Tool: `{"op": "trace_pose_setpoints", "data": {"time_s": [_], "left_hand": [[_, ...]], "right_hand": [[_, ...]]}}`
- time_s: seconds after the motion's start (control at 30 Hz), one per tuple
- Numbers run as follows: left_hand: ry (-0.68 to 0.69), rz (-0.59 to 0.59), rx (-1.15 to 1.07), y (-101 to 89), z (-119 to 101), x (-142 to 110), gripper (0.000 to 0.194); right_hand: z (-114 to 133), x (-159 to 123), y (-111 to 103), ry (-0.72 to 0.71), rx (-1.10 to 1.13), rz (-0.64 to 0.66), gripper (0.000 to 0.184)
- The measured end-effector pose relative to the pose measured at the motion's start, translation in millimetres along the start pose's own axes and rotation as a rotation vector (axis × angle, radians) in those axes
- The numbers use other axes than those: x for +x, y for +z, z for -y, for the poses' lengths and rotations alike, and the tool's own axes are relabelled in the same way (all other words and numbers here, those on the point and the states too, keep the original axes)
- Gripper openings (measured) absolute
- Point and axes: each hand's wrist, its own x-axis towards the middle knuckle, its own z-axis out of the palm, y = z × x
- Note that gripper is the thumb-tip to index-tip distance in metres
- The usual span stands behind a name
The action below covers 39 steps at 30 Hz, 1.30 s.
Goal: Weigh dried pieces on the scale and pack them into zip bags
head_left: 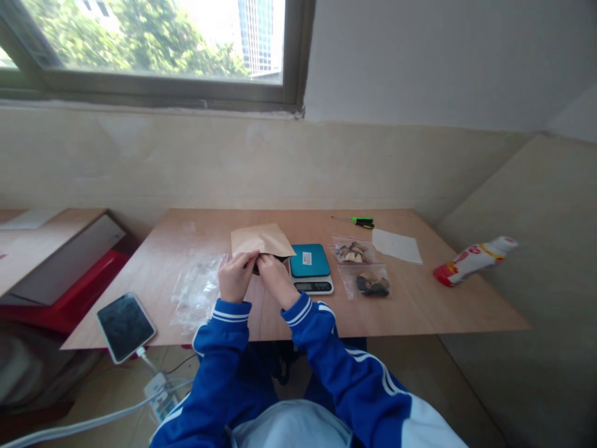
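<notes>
A brown paper bag (261, 238) lies near the middle of the table with its mouth towards me, and a dark gap shows under its upper edge. My left hand (234, 275) pinches that edge between thumb and fingers. Close beside it, my right hand (275, 277) is at the bag's mouth, its fingertips hidden at the dark opening. Just right of this hand stands a small digital scale (317, 287) with a teal top and a white label; nothing lies on it. Clear plastic bags (198, 292) are heaped left of my left hand.
Right of the scale lie two zip bags, one of light pieces (353, 252), one of dark pieces (373, 284). Behind them are a green-black screwdriver (362, 222) and white paper (397, 246). A red-white bottle (473, 261) stands right; a plugged-in tablet (125, 326) overhangs the left edge.
</notes>
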Motion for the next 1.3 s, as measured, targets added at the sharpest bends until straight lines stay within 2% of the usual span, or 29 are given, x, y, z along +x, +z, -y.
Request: {"op": "trace_pose_setpoints", "data": {"time_s": [0.17, 0.3, 0.4, 0.5, 0.57, 0.67, 0.73, 0.83, 0.9, 1.0, 1.07, 1.17, 1.23, 1.3], "left_hand": [[-0.032, -0.010, -0.031, 5.1, -5.1, -14.0, 0.019], [-0.062, -0.015, -0.076, 7.8, -9.5, -18.0, 0.017], [-0.071, -0.022, -0.092, 8.8, -10.1, -15.5, 0.017], [-0.063, -0.017, -0.087, 7.5, -9.6, -8.6, 0.017], [-0.062, -0.011, -0.070, 5.1, -10.1, -2.1, 0.017], [-0.086, -0.008, -0.040, 0.4, -12.0, 8.4, 0.015], [-0.103, -0.009, -0.044, -2.3, -13.5, 14.3, 0.014], [-0.128, -0.024, -0.061, -4.0, -15.6, 19.6, 0.014], [-0.143, -0.035, -0.066, -3.7, -17.1, 20.8, 0.014], [-0.163, -0.039, -0.073, -2.6, -19.2, 20.9, 0.014], [-0.183, -0.038, -0.073, -2.6, -20.6, 20.9, 0.013], [-0.211, -0.039, -0.066, -3.4, -22.4, 21.3, 0.013], [-0.225, -0.039, -0.064, -3.2, -23.8, 21.3, 0.012], [-0.237, -0.038, -0.063, -1.7, -25.7, 20.4, 0.012]], "right_hand": [[-6.3, 7.1, 8.8, 0.192, -0.117, 0.065, 0.025], [-14.6, 1.8, 11.7, 0.228, -0.126, 0.071, 0.025], [-14.4, -7.2, 4.6, 0.192, -0.112, 0.058, 0.027], [-10.7, -19.6, -11.7, 0.134, -0.090, -0.001, 0.026], [-9.8, -30.3, -26.1, 0.043, 0.019, -0.069, 0.025], [-16.6, -49.8, -46.7, -0.089, 0.298, -0.216, 0.026], [-30.2, -61.9, -53.6, -0.033, 0.405, -0.384, 0.027], [-65.6, -70.7, -46.2, 0.180, 0.391, -0.607, 0.028], [-94.8, -69.0, -30.8, 0.249, 0.333, -0.618, 0.027], [-131.5, -60.7, -3.8, 0.325, 0.230, -0.505, 0.030], [-142.9, -56.2, 8.0, 0.362, 0.156, -0.420, 0.032], [-135.8, -55.9, 7.4, 0.367, 0.080, -0.381, 0.034], [-117.3, -59.5, -4.3, 0.313, 0.115, -0.443, 0.034], [-92.1, -63.0, -19.7, 0.202, 0.234, -0.523, 0.033]]}}
